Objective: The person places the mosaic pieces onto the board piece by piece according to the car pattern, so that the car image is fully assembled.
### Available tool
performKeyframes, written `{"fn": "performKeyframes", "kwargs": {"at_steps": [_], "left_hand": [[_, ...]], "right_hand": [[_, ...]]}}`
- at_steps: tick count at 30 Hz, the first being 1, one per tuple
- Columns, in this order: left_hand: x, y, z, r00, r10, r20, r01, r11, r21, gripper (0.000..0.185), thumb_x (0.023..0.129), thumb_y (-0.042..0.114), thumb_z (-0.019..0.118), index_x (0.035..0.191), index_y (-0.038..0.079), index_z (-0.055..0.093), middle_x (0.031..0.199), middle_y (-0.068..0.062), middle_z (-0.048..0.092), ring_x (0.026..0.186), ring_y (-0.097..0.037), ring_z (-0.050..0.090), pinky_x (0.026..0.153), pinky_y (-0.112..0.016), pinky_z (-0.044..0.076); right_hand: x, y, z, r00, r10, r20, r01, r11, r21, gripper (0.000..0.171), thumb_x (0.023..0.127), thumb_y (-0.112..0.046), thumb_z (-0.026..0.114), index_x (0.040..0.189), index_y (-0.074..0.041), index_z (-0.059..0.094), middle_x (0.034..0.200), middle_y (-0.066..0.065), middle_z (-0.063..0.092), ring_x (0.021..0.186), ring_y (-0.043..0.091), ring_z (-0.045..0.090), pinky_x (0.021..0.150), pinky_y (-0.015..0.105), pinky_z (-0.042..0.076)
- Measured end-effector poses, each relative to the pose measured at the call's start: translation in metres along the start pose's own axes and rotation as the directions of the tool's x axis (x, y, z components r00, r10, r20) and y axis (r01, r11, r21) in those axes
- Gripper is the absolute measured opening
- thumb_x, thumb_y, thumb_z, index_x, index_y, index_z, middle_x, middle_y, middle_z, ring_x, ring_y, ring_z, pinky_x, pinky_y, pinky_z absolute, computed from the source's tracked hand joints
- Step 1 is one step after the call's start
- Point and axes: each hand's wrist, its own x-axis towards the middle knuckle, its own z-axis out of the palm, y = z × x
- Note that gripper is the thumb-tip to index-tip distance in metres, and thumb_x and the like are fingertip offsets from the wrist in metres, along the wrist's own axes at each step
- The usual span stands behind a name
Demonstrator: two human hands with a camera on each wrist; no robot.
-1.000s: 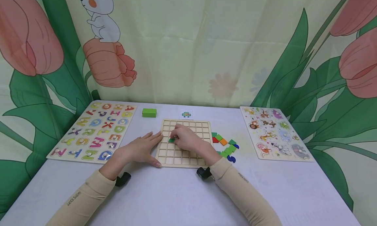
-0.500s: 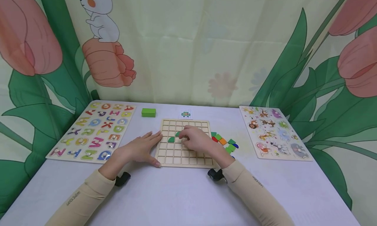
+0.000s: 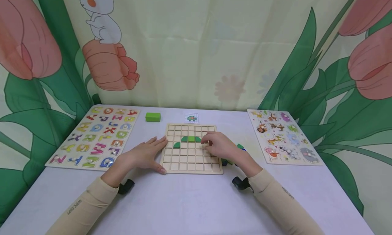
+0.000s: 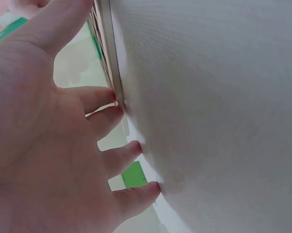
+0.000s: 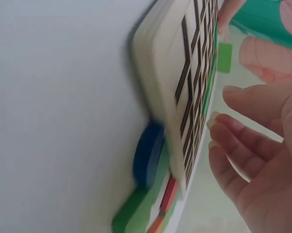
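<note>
A wooden grid board (image 3: 191, 167) lies flat in the middle of the table. Two dark green curved pieces (image 3: 176, 145), a light green square (image 3: 191, 138) and another dark green piece (image 3: 198, 139) sit in its cells. My left hand (image 3: 145, 155) rests with spread fingers against the board's left edge; in the left wrist view its fingertips (image 4: 117, 99) reach the edge and the table. Over the right part of the board is my right hand (image 3: 218, 145), beside the last dark green piece. The right wrist view shows its thumb apart from the bent fingers, nothing between them.
Loose pieces, including a blue one (image 5: 148, 155) and a red one (image 5: 168, 194), lie at the board's right edge, partly behind my right arm. Behind the board are a pattern card (image 3: 192, 118) and a green block (image 3: 152, 117). Letter (image 3: 88, 156) and animal (image 3: 283, 155) puzzle boards flank it.
My right hand has moved rightward across the board, uncovering several green pieces in the cells. The left hand has stayed at the board's left edge.
</note>
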Motion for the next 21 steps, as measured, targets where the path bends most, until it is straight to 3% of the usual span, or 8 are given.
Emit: {"fn": "performKeyframes", "kwargs": {"at_steps": [8,21], "left_hand": [[0.000,-0.001,0.001,1.000,0.006,-0.006,-0.006,1.000,0.000,0.121,0.066,0.070,0.078,0.159,0.013,0.024,0.168,-0.004,0.017,0.154,-0.041,0.014,0.117,-0.068,0.021],[-0.002,0.002,0.000,1.000,0.004,-0.010,-0.004,1.000,0.000,0.120,0.067,0.068,0.078,0.159,0.013,0.025,0.168,-0.006,0.018,0.154,-0.042,0.014,0.117,-0.068,0.021]], "right_hand": [[-0.013,0.022,-0.013,0.997,0.043,-0.059,-0.045,0.999,-0.024,0.020,0.088,-0.006,0.068,0.106,-0.011,0.074,0.094,-0.002,0.066,0.077,0.012,0.054,0.065,0.025,0.047],[-0.026,0.050,-0.021,0.958,0.262,-0.116,-0.273,0.958,-0.091,0.020,0.088,-0.010,0.068,0.107,-0.013,0.075,0.100,0.003,0.065,0.084,0.019,0.056,0.063,0.026,0.048]]}}
